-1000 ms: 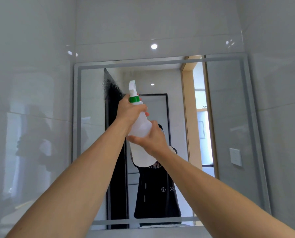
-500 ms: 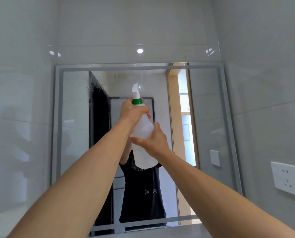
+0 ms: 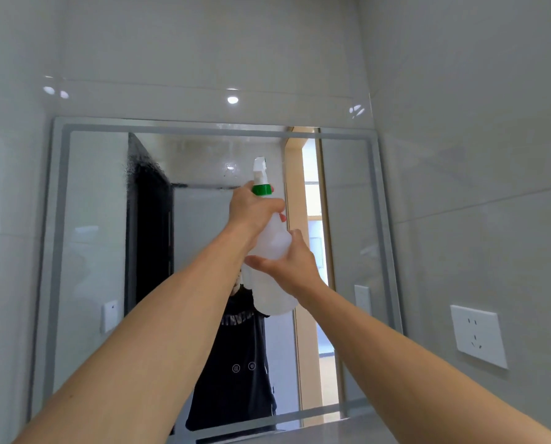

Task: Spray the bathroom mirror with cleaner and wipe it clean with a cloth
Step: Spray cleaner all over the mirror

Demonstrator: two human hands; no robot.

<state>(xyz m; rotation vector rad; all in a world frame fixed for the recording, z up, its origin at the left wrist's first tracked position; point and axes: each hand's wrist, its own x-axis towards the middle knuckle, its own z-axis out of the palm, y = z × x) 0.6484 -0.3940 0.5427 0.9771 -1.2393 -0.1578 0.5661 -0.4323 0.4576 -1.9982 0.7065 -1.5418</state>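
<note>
Translucent white plastic spray bottle with green collar (image 3: 272,251), held before the rectangular frosted-border wall mirror (image 3: 91,251), has shifted rightward; left hand (image 3: 251,213) clenches its neck, right hand (image 3: 295,264) grasps its body; spraying continues, wiping pending.

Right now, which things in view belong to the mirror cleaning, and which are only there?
For the job:
spray bottle
mirror
left hand, gripping the bottle neck
right hand, holding the bottle body

Only there:
wall socket
</note>
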